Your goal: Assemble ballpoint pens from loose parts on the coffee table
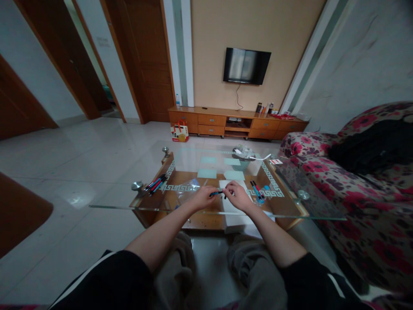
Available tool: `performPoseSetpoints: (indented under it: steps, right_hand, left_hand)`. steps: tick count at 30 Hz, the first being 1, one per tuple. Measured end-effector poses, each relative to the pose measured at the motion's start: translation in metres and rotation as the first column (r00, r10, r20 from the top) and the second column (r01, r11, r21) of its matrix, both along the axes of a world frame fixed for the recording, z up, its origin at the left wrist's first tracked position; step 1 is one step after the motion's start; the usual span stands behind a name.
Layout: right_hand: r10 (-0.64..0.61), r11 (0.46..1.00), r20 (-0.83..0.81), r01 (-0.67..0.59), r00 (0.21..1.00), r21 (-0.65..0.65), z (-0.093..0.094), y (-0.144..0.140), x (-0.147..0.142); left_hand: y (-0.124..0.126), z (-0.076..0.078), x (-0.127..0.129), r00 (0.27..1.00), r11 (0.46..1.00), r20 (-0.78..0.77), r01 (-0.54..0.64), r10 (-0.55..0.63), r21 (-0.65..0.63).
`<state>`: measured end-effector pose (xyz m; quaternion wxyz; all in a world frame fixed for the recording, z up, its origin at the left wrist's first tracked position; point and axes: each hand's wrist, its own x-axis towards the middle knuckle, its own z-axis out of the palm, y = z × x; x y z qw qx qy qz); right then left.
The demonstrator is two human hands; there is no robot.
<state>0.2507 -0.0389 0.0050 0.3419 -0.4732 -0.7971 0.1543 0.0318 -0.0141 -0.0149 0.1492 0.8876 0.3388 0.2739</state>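
Above the front of the glass coffee table (145, 208), my left hand (204, 197) is closed around a dark pen (215, 193) with a blue tint. My right hand (238, 196) pinches at the pen's right end. A small dark piece shows under its fingertips, too small to name. To the left lies a bundle of pens (156, 185) in black, red and blue. Several more pens (255, 189) lie to the right, beside small blue round items (260, 200). A clear plastic bag (187, 191) is near my left hand.
A white box (230, 219) shows through the glass below my hands. Towards the far right stands a basket (243, 163), with a red-and-white card (276, 162) close by. The flowered sofa (371, 206) borders the right side. A gift bag (180, 132) stands before the TV cabinet (211, 120).
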Motion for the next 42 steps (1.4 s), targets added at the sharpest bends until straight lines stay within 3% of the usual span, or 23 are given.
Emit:
performPoseSetpoints:
  steps: [42]
  right_hand:
    - [-0.028, 0.999, -0.025, 0.028, 0.999, -0.021, -0.0021, -0.0003, -0.0009]
  left_hand:
    - [-0.003, 0.0051, 0.0002, 0.999, 1.0, -0.038, 0.007, -0.008, -0.011]
